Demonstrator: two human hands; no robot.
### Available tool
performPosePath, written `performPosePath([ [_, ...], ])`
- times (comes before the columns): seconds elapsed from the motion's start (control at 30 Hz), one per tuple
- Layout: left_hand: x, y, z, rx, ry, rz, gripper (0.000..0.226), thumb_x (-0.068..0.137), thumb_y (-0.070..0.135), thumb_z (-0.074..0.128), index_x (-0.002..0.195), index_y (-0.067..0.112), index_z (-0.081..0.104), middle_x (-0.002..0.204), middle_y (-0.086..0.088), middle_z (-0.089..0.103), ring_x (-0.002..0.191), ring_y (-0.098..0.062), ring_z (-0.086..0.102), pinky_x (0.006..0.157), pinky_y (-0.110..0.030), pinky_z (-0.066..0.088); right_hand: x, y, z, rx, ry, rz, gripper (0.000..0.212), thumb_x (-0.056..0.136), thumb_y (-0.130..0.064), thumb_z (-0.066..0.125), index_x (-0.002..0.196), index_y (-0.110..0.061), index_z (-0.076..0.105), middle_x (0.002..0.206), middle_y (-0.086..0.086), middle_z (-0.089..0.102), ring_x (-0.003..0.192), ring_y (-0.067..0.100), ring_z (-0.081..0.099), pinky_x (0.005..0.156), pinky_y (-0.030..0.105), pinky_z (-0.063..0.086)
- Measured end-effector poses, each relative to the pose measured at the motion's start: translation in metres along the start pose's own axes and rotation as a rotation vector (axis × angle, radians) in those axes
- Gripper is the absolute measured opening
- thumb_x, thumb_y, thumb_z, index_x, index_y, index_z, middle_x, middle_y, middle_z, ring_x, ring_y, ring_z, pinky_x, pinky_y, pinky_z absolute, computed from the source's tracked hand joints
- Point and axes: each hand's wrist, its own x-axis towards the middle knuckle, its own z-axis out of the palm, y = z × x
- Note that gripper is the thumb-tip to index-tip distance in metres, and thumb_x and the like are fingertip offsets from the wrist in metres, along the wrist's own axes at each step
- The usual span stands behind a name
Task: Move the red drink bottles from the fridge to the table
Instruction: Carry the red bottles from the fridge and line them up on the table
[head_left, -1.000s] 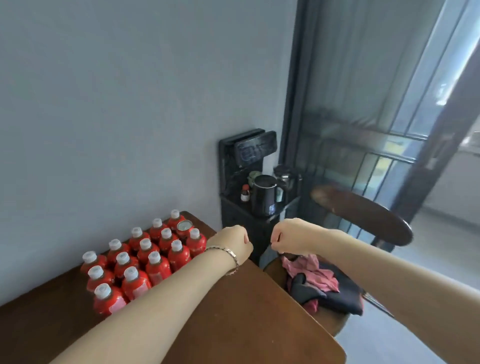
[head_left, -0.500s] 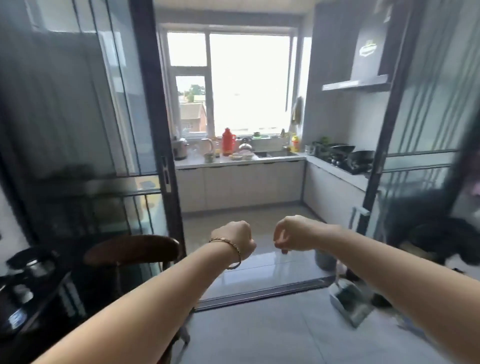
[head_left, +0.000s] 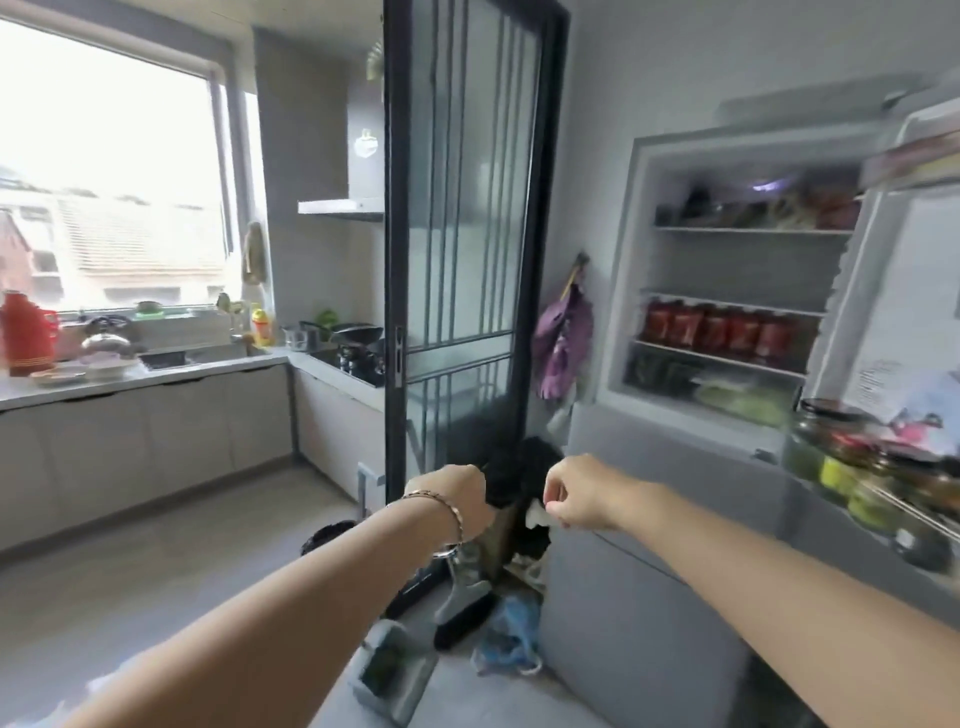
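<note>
The fridge (head_left: 623, 291) stands open at the right, its door (head_left: 904, 312) swung out toward me. A row of several red drink bottles (head_left: 722, 332) fills one of its middle shelves. My left hand (head_left: 457, 493) and my right hand (head_left: 576, 491) are held out in front of me at mid height, both with fingers curled into fists and holding nothing. They are well short of the fridge shelves. The table is out of view.
A black-framed glass sliding door (head_left: 462, 234) stands just left of the fridge. Brushes, a dustpan (head_left: 395, 670) and bags lie on the floor below my hands. Jars (head_left: 852, 467) fill the fridge door rack. The kitchen counter (head_left: 156, 371) runs at the left.
The view has swung right, from the table with red bottles, past the kitchen doorway, to the open fridge. Both hands stay curled and empty in front of me.
</note>
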Motion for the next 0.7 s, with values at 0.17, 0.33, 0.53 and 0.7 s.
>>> performPosePath([
  [0.17, 0.115, 0.065, 0.002, -0.019, 0.023, 0.159, 0.023, 0.09, 0.022, 0.045, 0.099, 0.012, 0.064, 0.105, -0.004, 0.066, 0.096, -0.027, 0.063, 0.075, -0.032, 0.048, 0.058, 0.094, -0.032, -0.042, 0.092, 0.159, 0.021, 0.089, -0.019, 0.048, 0.102, -0.016, 0.065, 0.108, 0.007, 0.065, 0.099, 0.026, 0.061, 0.086, 0.038, 0.052],
  [0.33, 0.236, 0.105, -0.001, -0.001, 0.082, 0.303, 0.022, 0.089, 0.02, 0.043, 0.096, 0.009, 0.062, 0.103, -0.007, 0.066, 0.094, -0.028, 0.064, 0.072, -0.031, 0.048, 0.121, 0.157, -0.068, -0.091, 0.152, 0.294, 0.024, 0.088, -0.022, 0.048, 0.105, -0.021, 0.065, 0.11, 0.001, 0.063, 0.098, 0.022, 0.06, 0.085, 0.035, 0.053],
  [0.53, 0.381, 0.144, -0.016, 0.074, 0.137, 0.495, 0.025, 0.091, 0.022, 0.041, 0.101, 0.014, 0.063, 0.106, -0.004, 0.066, 0.097, -0.026, 0.063, 0.076, -0.032, 0.049, 0.213, 0.224, -0.125, -0.053, 0.241, 0.427, 0.021, 0.087, -0.019, 0.051, 0.1, -0.015, 0.068, 0.104, 0.004, 0.068, 0.093, 0.025, 0.064, 0.08, 0.034, 0.053],
  [0.7, 0.494, 0.186, -0.016, 0.049, 0.138, 0.539, 0.027, 0.093, 0.021, 0.04, 0.107, 0.015, 0.062, 0.105, -0.003, 0.065, 0.094, -0.024, 0.064, 0.069, -0.028, 0.045, 0.282, 0.292, -0.161, -0.04, 0.295, 0.51, 0.023, 0.087, -0.012, 0.048, 0.069, -0.021, 0.06, 0.078, -0.002, 0.06, 0.084, 0.024, 0.06, 0.058, 0.025, 0.041],
])
